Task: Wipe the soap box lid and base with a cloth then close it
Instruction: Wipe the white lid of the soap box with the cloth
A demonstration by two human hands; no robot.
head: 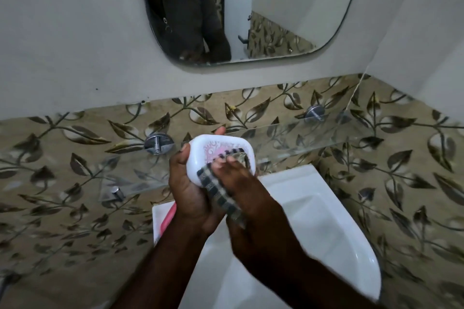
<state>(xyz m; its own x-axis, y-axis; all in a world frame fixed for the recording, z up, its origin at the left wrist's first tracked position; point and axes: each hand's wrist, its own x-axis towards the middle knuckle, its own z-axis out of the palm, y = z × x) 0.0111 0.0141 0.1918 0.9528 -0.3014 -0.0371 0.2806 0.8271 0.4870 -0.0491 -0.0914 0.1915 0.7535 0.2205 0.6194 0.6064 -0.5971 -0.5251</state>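
two bare forearms reach up from the near edge over a white washbasin (326,221), whose bowl lies under and to the right of the wrists. on the basin's left rim a pink thing (168,218) lies, mostly hidden behind the left wrist; what it is cannot be told.

the left hand (190,183) is curled around the soap box lid (218,153), held up in the air above the basin's far edge: the palm cups the lid's left and lower side, and a fingertip shows over its top edge. the lid is white with rounded corners and a pink patterned panel in its middle, and its broad face is turned toward the camera.

the right hand (241,175) lies flat with fingers stretched out, pressing a black-and-grey checked cloth (218,190) against the lid's lower right part. the cloth trails down between the two wrists. the right hand is blurred.

behind the hands a clear glass shelf (301,138) runs along the leaf-patterned tiles (75,158) on chrome brackets (158,144). above, a rounded mirror (263,20) hangs on the pale wall and shows a person in a dark garment.
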